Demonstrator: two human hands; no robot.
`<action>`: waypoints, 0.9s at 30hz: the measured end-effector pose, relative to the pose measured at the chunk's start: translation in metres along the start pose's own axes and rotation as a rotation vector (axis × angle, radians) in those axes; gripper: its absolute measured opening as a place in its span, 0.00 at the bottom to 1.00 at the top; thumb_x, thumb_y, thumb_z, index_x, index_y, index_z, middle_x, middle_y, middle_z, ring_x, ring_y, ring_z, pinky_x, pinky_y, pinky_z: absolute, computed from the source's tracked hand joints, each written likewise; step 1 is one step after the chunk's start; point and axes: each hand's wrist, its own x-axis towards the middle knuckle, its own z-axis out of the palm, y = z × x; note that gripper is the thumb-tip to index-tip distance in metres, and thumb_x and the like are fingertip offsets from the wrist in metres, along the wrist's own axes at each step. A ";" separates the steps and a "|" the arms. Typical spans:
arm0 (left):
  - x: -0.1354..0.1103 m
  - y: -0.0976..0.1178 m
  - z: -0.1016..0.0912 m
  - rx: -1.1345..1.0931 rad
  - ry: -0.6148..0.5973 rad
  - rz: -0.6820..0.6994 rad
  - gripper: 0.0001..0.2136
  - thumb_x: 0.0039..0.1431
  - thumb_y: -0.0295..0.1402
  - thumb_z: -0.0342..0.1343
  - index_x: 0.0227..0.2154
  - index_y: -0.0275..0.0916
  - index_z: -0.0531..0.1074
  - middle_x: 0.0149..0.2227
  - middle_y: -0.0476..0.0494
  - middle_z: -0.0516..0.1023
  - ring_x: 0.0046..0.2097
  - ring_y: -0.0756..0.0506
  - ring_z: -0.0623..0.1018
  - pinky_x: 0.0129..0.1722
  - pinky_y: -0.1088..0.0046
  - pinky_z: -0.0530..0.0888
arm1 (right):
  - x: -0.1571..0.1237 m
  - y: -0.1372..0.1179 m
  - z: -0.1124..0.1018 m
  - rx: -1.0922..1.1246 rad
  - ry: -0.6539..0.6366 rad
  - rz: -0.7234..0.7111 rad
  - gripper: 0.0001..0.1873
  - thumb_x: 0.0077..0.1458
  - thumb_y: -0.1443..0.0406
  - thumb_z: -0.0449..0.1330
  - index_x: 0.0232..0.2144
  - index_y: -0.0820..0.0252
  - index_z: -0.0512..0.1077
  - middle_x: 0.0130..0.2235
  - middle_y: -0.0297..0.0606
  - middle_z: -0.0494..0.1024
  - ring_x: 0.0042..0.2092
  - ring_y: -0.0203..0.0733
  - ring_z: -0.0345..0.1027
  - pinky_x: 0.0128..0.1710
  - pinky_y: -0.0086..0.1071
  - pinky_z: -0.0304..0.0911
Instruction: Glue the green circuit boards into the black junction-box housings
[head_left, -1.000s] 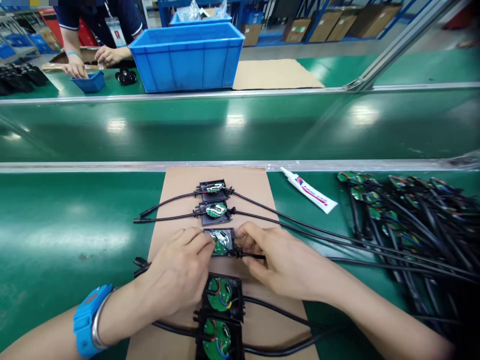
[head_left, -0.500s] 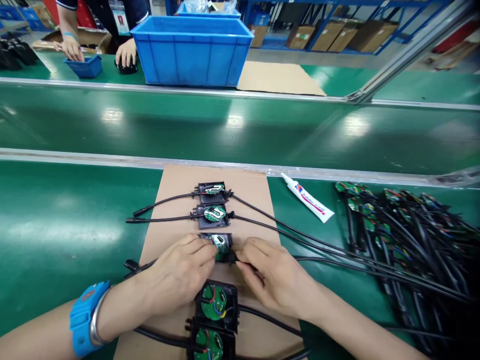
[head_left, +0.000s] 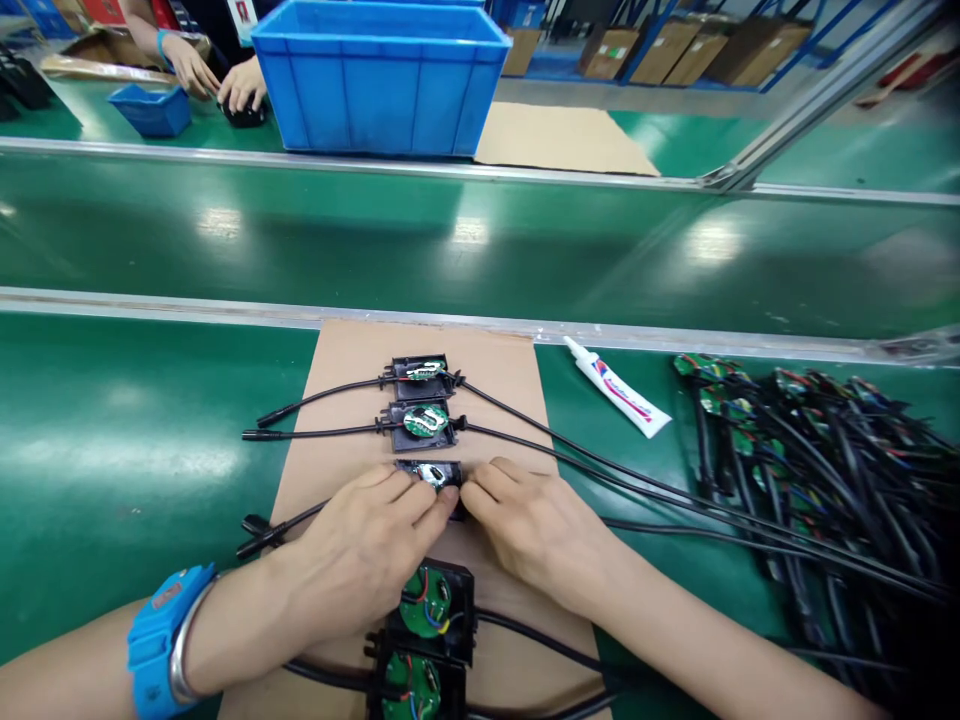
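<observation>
My left hand [head_left: 379, 535] is closed over a small black plastic housing [head_left: 409, 467], its fingertips pressed on the green circuit board [head_left: 433, 476] inside. At the housing's right end, the fingers of my right hand [head_left: 529, 520] are pinched where a black cable [head_left: 660, 527] joins; the cable comes out behind that hand, and the grip point is hidden. Farther away lie two similar housings with round circuit boards [head_left: 426, 421] and cables at both ends. Below my left hand sit two more housings, each with a green circuit board [head_left: 424, 605] and coloured wires.
Cardboard [head_left: 502, 375] lies under the housings. A white tube [head_left: 619, 388] rests to its right, beside a heap of cabled circuit boards [head_left: 810, 470]. Across a metal rail, a co-worker's hands [head_left: 244, 85] hold a black part near a large blue bin [head_left: 382, 85].
My left fingers have shifted right across the circuit board. My right hand has closed in against the housing's end. The co-worker's hand has left the small blue tray and joined the other.
</observation>
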 end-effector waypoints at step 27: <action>-0.002 0.015 -0.012 0.013 -0.094 -0.031 0.25 0.54 0.23 0.50 0.57 0.33 0.62 0.47 0.40 0.72 0.45 0.40 0.69 0.46 0.60 0.68 | -0.014 0.008 0.000 0.449 0.122 0.118 0.10 0.59 0.71 0.50 0.34 0.60 0.71 0.31 0.38 0.72 0.36 0.40 0.62 0.37 0.34 0.58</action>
